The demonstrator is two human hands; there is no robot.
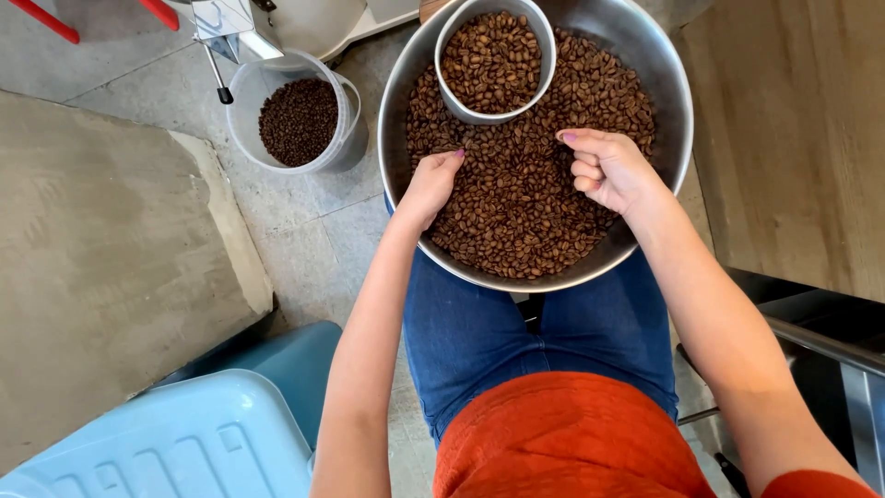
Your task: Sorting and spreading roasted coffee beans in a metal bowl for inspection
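Observation:
A large steel bowl point(671, 83) rests on my lap, filled with brown coffee beans point(516, 203). A small white cup point(544, 41) full of beans sits in the bowl at its far side. My left hand point(431, 184) lies on the beans at the bowl's left edge, fingers curled down into them. My right hand point(604, 169) hovers over the beans on the right, fingers curled in loosely; I cannot tell if it holds any beans.
A clear plastic bucket point(241, 101) with darker beans stands on the concrete floor to the left, under a metal machine part point(229, 28). A light blue plastic lid point(184, 443) lies at lower left. A wooden panel point(793, 129) is on the right.

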